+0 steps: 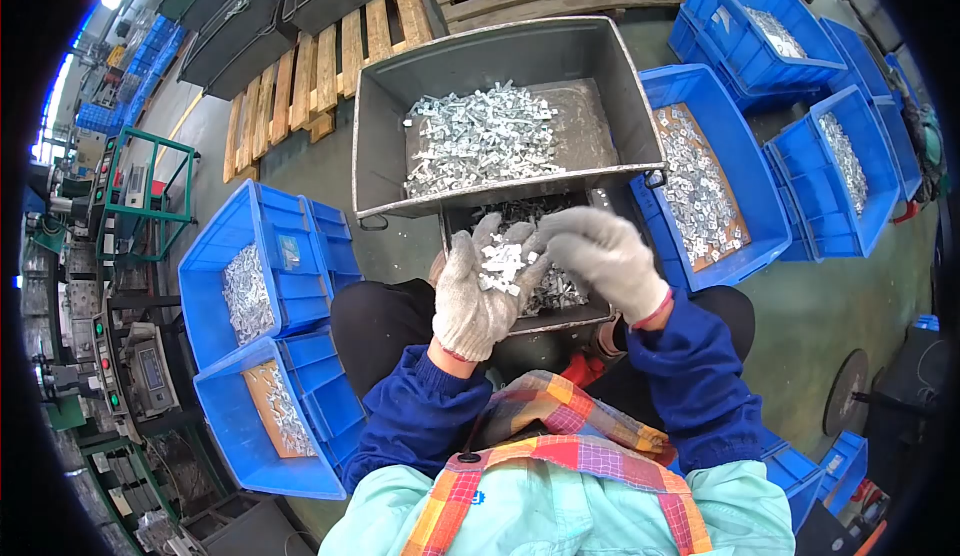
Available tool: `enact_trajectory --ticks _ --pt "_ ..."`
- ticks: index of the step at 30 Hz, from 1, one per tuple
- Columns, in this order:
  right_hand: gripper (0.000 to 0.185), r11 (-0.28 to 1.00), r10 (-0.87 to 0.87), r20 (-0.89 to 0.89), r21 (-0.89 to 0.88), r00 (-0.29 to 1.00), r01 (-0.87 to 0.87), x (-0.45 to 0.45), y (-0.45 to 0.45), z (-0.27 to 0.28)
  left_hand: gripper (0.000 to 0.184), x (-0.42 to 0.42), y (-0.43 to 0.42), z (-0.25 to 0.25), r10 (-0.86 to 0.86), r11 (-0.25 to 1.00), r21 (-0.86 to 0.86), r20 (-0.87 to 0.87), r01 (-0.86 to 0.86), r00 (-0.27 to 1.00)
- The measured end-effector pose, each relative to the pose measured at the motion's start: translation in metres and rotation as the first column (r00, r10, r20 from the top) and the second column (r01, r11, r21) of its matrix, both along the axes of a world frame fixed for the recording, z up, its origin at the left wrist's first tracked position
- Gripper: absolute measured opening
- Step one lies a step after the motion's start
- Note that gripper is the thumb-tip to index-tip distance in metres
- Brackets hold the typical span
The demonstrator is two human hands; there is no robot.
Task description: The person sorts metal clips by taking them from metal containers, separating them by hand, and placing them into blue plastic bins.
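Note:
My left hand, in a whitish knit glove, is turned palm up with its fingers curled around a small pile of silvery metal parts. Close on its right is my right hand, gloved too, its fingers bent toward the left palm. Motion smears those fingertips, so whether they pinch a part is unclear. Below both hands stands a dark metal bin holding more of the small parts, partly covered by the hands. Just beyond, a large grey metal tub carries a wide heap of similar parts.
A blue crate of flat metal parts stands right of the tub, with more filled blue crates farther right. Two blue crates with parts sit at my left. Wooden pallets and dark bins lie behind.

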State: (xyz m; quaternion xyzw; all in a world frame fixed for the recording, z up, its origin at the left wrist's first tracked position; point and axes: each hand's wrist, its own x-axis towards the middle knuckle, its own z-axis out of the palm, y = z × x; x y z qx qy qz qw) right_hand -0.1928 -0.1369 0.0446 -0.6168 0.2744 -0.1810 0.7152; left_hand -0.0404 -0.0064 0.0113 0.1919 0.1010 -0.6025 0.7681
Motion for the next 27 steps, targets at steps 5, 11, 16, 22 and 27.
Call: enact_trajectory --ticks 5,11,16,22,27 --pt "0.037 0.666 0.031 -0.217 -0.724 0.976 -0.182 0.007 0.019 -0.015 0.056 0.004 0.004 -0.014 -0.023 0.999 -0.044 0.025 0.024 0.999" --pt "0.028 0.586 -0.022 -0.195 -0.797 0.981 -0.145 0.010 0.024 -0.035 0.050 -0.003 0.002 -0.014 -0.032 0.997 0.069 0.062 0.027 0.998" --pt "0.029 0.900 0.011 -0.232 -0.422 0.973 -0.111 0.010 0.015 -0.028 0.045 -0.004 0.002 -0.009 -0.056 0.988 0.145 0.040 0.050 0.998" --pt "0.032 0.982 0.012 -0.171 -0.185 0.985 -0.044 0.008 0.010 -0.014 0.044 0.006 0.009 -0.023 -0.366 0.914 0.212 0.057 0.346 0.929" --pt "0.029 0.873 0.054 -0.143 -0.474 0.988 -0.116 0.007 0.008 -0.028 0.035 0.001 0.012 -0.013 -0.475 0.866 0.277 0.193 0.417 0.859"
